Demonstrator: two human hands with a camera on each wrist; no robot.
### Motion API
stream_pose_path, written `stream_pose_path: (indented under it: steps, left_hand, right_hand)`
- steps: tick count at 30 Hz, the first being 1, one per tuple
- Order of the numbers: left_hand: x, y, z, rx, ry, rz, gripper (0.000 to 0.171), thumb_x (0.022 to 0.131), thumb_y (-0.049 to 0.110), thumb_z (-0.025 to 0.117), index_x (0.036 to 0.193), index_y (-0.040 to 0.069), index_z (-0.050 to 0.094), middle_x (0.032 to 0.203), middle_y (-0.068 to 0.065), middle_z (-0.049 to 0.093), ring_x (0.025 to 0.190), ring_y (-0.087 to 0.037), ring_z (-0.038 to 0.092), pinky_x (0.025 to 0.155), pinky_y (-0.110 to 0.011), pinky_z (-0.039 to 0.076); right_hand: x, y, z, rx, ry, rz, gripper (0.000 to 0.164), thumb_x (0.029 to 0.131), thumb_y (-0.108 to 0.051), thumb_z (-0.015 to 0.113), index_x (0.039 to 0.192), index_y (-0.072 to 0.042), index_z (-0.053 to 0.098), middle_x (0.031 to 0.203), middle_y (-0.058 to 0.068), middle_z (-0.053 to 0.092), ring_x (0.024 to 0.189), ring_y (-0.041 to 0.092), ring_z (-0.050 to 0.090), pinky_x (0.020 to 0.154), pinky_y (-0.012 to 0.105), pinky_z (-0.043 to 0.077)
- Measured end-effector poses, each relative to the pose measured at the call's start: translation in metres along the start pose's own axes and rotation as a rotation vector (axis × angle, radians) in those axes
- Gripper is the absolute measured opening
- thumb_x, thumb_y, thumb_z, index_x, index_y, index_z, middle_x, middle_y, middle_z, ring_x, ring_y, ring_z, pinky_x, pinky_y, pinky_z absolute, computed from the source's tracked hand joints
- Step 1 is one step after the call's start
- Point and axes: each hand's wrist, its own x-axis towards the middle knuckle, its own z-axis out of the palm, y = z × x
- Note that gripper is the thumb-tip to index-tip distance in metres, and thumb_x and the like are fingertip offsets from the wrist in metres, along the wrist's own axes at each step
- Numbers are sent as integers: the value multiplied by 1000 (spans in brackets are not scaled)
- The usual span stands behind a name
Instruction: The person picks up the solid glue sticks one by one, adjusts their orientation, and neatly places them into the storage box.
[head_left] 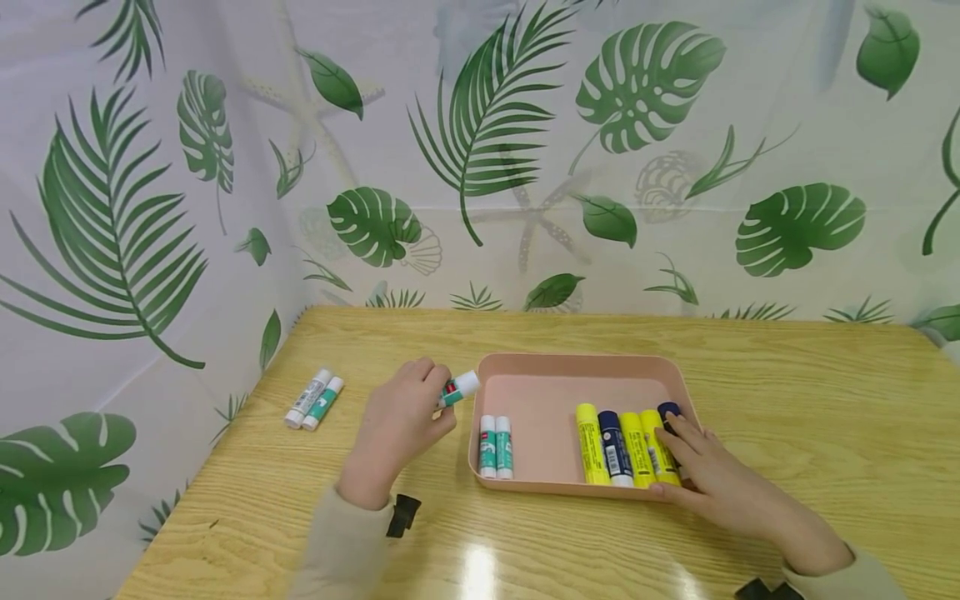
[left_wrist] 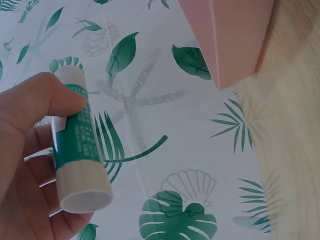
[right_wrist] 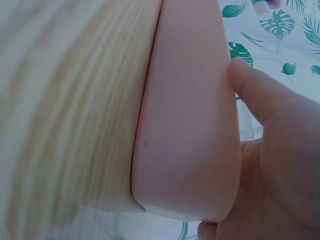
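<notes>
My left hand (head_left: 401, 417) holds a green-and-white glue stick (left_wrist: 77, 135) between thumb and fingers, its white end pointing at the left rim of a pink tray (head_left: 536, 486). The left wrist view shows the thumb on the green label. My right hand (head_left: 720, 487) rests over the tray's front right corner, fingers extended over a dark blue glue stick (head_left: 668, 408) and a yellow glue stick (head_left: 655, 442). In the right wrist view its thumb lies at the tray's rim. Two small green-and-white glue sticks (head_left: 496, 450) stand side by side in the tray's left front corner.
More yellow glue sticks (head_left: 592, 446) and another dark blue glue stick (head_left: 615, 446) line the tray's right part. Two glue sticks (head_left: 315, 400) lie together on the wooden table (head_left: 247, 508) at far left. A leaf-patterned cloth (head_left: 480, 275) hangs behind and along the left side.
</notes>
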Motion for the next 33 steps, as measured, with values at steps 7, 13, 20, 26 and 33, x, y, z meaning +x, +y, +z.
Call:
stream_pose_path:
  steps: [7, 13, 20, 26, 33]
  left_hand:
    - [7, 13, -7, -54, 15, -58, 18, 70, 14, 65, 85, 7, 58, 72, 2, 48, 58, -10, 41, 44, -18, 36]
    - [16, 25, -7, -126, -41, -148, 19, 73, 18, 65, 87, 8, 59, 77, 1, 53, 61, -9, 44, 45, -18, 38]
    - [25, 40, -2, -212, -96, -236, 21, 74, 19, 65, 91, 9, 58, 82, 0, 55, 64, -10, 48, 48, -20, 41]
    - [27, 49, 13, -286, -138, -245, 26, 77, 21, 64, 98, 8, 57, 81, -1, 54, 61, -10, 47, 47, -19, 40]
    - [26, 54, 31, -428, -168, -293, 23, 78, 18, 63, 93, 8, 49, 77, 0, 51, 57, -10, 46, 46, -19, 40]
  right_hand:
    - [0, -1, 0, 0, 5, 2, 74, 84, -45, 54, 132, 7, 32, 141, 27, 15, 128, 41, 14, 100, 56, 11]
    - [0, 0, 2, -7, 2, 2, 75, 83, -46, 54, 132, 7, 32, 140, 27, 15, 128, 41, 14, 100, 55, 10]
    - [0, -1, 1, 8, 7, -1, 75, 83, -45, 54, 132, 8, 32, 140, 28, 14, 127, 42, 13, 99, 57, 11]
    - [0, -1, 0, 3, 7, -3, 75, 83, -46, 54, 131, 8, 33, 140, 28, 15, 127, 42, 14, 99, 57, 12]
    - [-1, -2, 1, 6, 6, -6, 75, 83, -46, 54, 131, 8, 33, 140, 28, 14, 127, 42, 14, 99, 57, 12]
